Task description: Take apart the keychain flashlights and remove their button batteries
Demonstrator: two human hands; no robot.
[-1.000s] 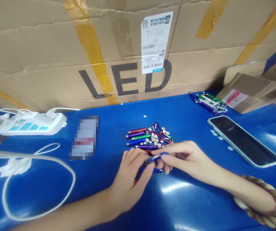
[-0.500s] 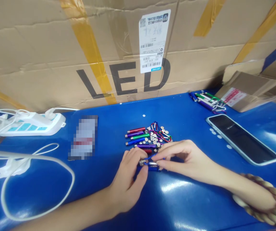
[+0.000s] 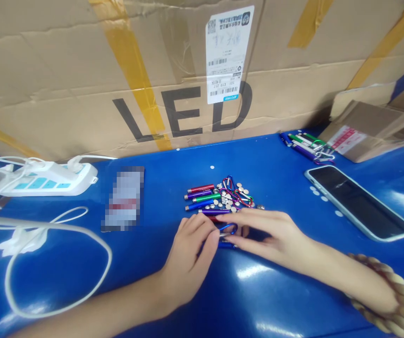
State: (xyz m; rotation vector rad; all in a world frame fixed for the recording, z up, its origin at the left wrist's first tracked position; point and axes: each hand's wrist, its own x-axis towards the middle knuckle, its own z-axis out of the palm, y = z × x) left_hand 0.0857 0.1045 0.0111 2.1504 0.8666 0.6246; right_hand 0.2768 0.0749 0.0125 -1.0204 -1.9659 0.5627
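Note:
My left hand [image 3: 193,256] is closed, its thumb and forefinger pinching a small silver metal piece [image 3: 223,235] mostly hidden by the fingers. From the right, my right hand [image 3: 275,232] curls around a blue carabiner clip [image 3: 230,228]; its forefinger and thumb are spread, with other fingers behind the clip. Just under the fingertips lies a blue metal tube [image 3: 227,245]. Beyond the hands are several coloured tubes with silver ends, among them a green tube [image 3: 206,198] and a purple tube [image 3: 213,211]. Button cells [image 3: 228,206] and a red carabiner [image 3: 225,191] lie beside them.
A large cardboard box [image 3: 82,108] backs the blue table [image 3: 167,188]. At left are a power strip [image 3: 57,180], a white cable [image 3: 108,263] and a pixelated flat object [image 3: 124,197]. A phone [image 3: 360,202], more tubes [image 3: 306,148] and a small carton [image 3: 360,131] occupy the right.
The silver piece has gone further under my left fingers. My right forefinger has lifted away from the blue carabiner, opening a wider gap from the thumb. The view has shifted slightly.

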